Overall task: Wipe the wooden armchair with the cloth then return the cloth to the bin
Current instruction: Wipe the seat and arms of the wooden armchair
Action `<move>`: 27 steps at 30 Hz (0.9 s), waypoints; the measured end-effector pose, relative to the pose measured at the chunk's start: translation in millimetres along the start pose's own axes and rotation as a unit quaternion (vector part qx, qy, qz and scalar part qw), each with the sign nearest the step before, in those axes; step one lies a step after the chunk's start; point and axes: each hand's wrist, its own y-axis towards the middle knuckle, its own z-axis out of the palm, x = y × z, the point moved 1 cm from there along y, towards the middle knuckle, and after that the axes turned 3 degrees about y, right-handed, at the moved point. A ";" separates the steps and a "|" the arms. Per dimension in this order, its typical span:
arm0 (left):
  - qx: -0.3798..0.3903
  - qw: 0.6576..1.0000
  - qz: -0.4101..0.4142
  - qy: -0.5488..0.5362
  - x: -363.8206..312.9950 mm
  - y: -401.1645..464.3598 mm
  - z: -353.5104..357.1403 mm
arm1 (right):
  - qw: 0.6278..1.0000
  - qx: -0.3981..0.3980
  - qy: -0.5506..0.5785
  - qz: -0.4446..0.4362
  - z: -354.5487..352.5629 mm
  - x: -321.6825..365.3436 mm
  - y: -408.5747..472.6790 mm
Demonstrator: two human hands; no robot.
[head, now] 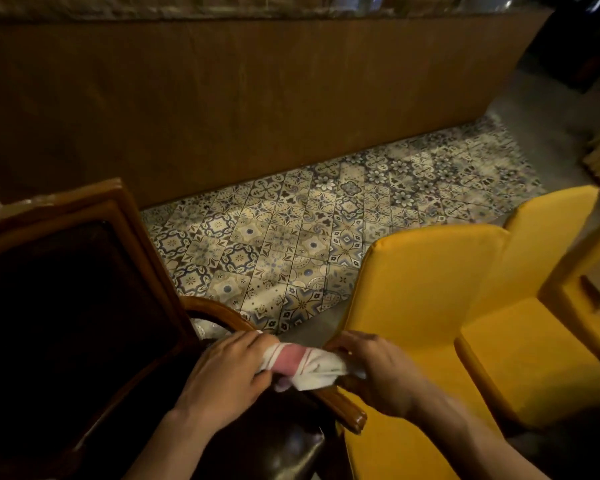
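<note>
The wooden armchair (118,216) fills the lower left, with a dark padded back and a curved glossy armrest (219,313) running down to the right. A white cloth with pink stripes (302,367) is wrapped over that armrest. My left hand (226,372) grips the cloth's left end. My right hand (371,365) holds its right end, fingers curled around cloth and armrest. The bin is not in view.
Two yellow upholstered chairs (426,299) stand close on the right, almost touching the armrest. A patterned tile floor (291,237) lies ahead, bounded by a long brown wooden panel (243,98). A wooden table edge (575,268) shows at far right.
</note>
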 end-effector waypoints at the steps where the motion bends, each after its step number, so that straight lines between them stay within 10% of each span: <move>1: -0.003 1.000 0.000 0.007 -3.0 -1.9 -13.8 | 1.000 -0.013 -0.016 0.004 -8.4 9.6 -4.1; 27: -0.145 0.963 -0.185 0.131 -102.2 -109.0 -187.8 | 0.968 -0.125 -0.093 -0.198 -129.0 131.0 -37.8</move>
